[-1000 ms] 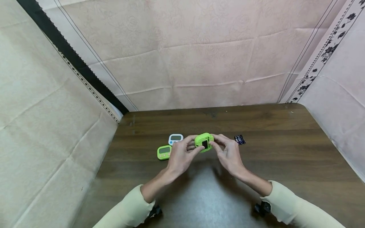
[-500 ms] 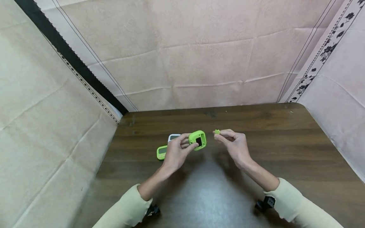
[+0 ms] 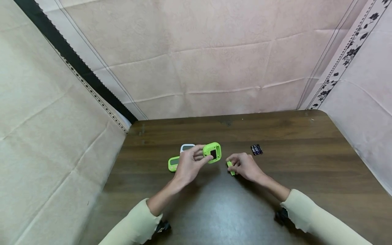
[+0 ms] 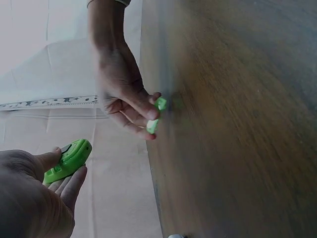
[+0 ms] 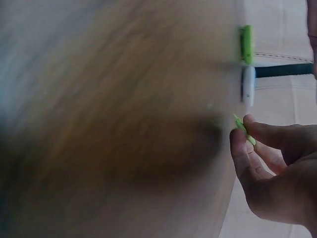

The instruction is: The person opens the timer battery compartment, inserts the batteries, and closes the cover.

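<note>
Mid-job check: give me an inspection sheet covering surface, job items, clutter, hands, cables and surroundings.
Surface: dark wood-grain table.
Job items: green casing, recessed side showing; small green piece, apart from it.
Clutter: white device and second green device, both partly hidden in the head view; dark cylinders, probably batteries, grouped together.
Hands: left hand holds the casing; right hand pinches the small piece; whether that touches the table is unclear.
Cables: nothing seen.
Surroundings: pale, creased cloth behind.
</note>
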`<state>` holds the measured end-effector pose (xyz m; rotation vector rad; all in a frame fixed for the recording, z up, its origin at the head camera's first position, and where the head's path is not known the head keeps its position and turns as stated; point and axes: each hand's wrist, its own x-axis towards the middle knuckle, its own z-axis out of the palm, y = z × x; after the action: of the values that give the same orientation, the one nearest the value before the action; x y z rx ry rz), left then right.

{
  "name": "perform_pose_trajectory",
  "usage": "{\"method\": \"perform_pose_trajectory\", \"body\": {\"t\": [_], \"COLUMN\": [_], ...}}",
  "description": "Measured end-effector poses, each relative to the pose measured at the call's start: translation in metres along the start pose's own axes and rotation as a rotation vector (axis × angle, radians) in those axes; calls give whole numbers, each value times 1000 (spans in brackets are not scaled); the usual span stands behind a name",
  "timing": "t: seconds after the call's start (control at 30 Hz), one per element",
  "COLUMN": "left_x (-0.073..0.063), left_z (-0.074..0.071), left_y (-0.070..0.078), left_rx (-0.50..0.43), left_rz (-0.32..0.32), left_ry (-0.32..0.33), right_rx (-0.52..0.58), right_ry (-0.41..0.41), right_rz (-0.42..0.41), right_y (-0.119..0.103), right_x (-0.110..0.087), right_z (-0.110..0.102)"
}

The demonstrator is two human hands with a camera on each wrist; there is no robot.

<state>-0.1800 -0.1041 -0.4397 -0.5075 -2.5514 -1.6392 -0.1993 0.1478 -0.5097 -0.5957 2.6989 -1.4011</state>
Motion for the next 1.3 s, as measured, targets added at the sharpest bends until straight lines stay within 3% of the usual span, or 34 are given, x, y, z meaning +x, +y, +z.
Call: {"method": "perform_pose_trajectory", "body": {"t": [0.2,0.57,0.73,0.93,1.03,1.13,1.3], "left_x": [-2,-3,-4,-4,-4,-4,-5], "left_z": [0,-1,-3,-5,-6,-6,-6], "left_y": [0,-4,-5,-7,-7,-7,-7], "left_rx": [3,17,19,14,13,16,13], "left_rz": [-1,4,2,-2,-2,0,7], "left_ry": [-2,-3,1,10,9,6,-1], "right_rx": [-160,-138,-55,-38,-26,-19,-22], "right_ry": [26,86,129,202,165,75,-73], "right_rz": [-80,-117,-75,-57,-30,7,40], "right_y": [10,23,31,46,56,67,86], "right_x": [1,1,3,13,15,14,11], "right_z": [1,-6,-27,-69,-91,-110,-124]}}
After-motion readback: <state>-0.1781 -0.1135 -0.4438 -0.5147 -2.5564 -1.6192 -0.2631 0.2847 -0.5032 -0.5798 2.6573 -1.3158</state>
